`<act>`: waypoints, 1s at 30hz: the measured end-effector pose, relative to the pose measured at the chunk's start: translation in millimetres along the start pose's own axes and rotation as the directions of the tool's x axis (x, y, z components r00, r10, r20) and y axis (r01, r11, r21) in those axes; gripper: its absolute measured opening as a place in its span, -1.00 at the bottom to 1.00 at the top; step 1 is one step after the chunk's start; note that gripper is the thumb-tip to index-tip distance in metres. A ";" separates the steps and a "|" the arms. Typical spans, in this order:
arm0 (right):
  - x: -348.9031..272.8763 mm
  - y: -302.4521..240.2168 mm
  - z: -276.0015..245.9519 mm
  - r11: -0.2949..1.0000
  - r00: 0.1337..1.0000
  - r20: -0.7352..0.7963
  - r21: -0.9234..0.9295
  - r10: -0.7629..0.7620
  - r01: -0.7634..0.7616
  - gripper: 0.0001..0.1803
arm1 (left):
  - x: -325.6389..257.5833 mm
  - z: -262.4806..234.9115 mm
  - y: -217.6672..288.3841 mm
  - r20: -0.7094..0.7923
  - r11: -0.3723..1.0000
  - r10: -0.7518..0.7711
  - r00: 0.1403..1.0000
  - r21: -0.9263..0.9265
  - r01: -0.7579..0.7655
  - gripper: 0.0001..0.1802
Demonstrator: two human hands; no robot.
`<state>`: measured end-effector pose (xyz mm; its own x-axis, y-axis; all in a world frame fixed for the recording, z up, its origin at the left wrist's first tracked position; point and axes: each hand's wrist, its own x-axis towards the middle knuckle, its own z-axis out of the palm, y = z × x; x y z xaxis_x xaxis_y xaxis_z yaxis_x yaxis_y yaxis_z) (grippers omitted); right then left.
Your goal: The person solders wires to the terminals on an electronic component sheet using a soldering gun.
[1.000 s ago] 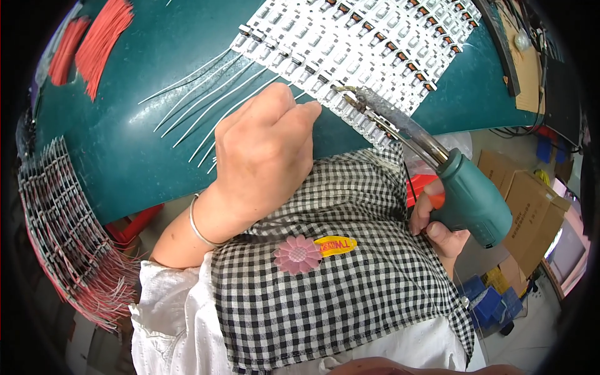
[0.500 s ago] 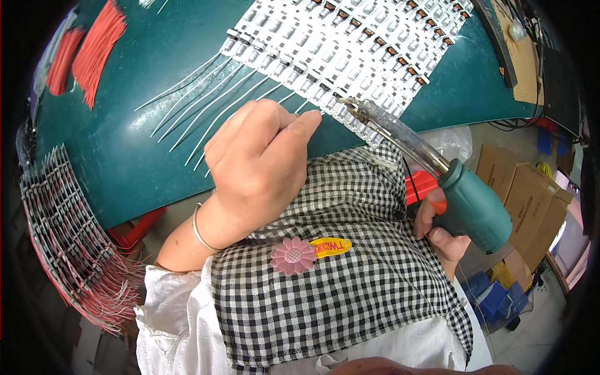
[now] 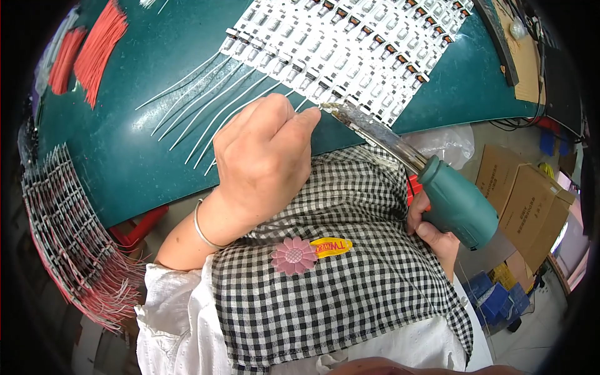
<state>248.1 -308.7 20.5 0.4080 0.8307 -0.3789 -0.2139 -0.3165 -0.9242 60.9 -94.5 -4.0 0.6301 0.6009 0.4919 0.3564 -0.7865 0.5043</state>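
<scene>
My left hand [image 3: 262, 153] is closed in a pinch at the near edge of a panel of small white circuit boards [image 3: 350, 50], on what seems to be a thin white wire mostly hidden by the fingers. Several white wires [image 3: 209, 106] trail from the panel's left boards toward me and pass behind this hand. In my right hand [image 3: 434, 234] is a green-handled soldering gun [image 3: 459, 203]. Its dark, crusted tip points up and left, right by my left fingertips and the board edge. Whether the tip touches the wire I cannot tell.
Red wire bundles [image 3: 100, 50] lie at the green table's [image 3: 144, 169] far left. A large bunch of wired strips [image 3: 75, 237] hangs off the left side. Cardboard boxes [image 3: 525, 200] and blue bins [image 3: 500, 300] stand on the floor at right.
The soldering gun has moved left, bringing its tip from over the boards to my left fingertips. My left hand has shifted slightly right and up.
</scene>
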 end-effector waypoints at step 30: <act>-2.8 -7.0 -6.4 0.991 0.992 0.023 0.051 -0.125 0.124 -0.38 | 1.3 0.7 8.0 0.016 0.999 0.040 0.999 -0.032 -0.040 -0.78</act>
<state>254.1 -311.7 27.7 0.4114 0.8739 -0.2590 -0.2067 -0.1873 -0.9603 65.1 -100.1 0.2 0.6547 0.5663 0.5007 0.3085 -0.8049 0.5070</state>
